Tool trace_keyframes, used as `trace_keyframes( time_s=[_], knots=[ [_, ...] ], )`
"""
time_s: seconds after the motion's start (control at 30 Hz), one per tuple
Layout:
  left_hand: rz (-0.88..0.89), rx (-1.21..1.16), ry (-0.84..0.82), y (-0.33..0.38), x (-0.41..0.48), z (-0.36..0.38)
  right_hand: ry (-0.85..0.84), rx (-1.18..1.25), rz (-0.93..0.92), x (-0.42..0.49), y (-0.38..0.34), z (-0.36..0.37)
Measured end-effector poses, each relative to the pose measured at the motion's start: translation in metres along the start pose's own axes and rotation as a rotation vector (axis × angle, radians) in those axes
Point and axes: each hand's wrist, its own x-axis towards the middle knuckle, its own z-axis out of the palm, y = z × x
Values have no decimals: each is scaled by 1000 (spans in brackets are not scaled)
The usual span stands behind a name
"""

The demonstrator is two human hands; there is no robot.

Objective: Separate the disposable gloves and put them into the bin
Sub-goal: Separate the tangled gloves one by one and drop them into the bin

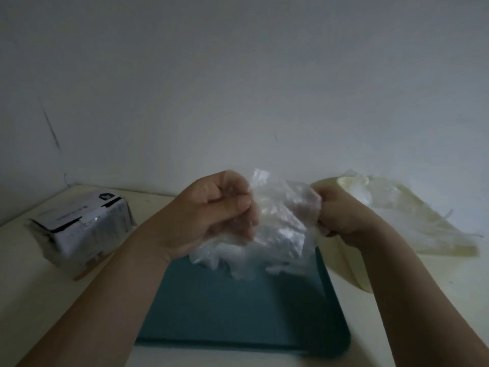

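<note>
Both your hands, left (211,207) and right (341,213), are closed on a crumpled clump of disposable gloves (277,221), held above the far edge of what looks like the teal bin (238,313) on the bench (31,287)

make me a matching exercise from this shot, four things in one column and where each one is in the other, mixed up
Things:
1. clump of thin clear plastic disposable gloves
2. flat dark teal plastic tray
3. white cardboard box with a black logo
4. pale cream plastic bin

Places:
A. at the table's left side, near the wall
B. at the right, behind the right hand, loose clear plastic in it
C. held up between both hands, the left hand closed on one side
D. flat on the table, below the hands

Pairs: 1-C, 2-D, 3-A, 4-B
</note>
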Motion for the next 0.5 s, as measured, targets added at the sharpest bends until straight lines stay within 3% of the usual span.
trace_keyframes(
  time_s=[0.1,0.2,0.3,0.4,0.5],
  knots=[
    [-30,140,-147,5,0,12,-142,-140,-70,-7,-21,-8],
    [-13,434,27,-3,13,17,-385,-183,-102,-17,-40,-13],
    [3,619,196,-8,19,23,-473,-147,-123,-25,-52,-17],
    [-22,648,282,-8,19,29,-484,-55,-66,-35,-62,-18],
    [-34,514,230,-4,20,35,-475,65,20,-40,-68,-20]
  ],
)
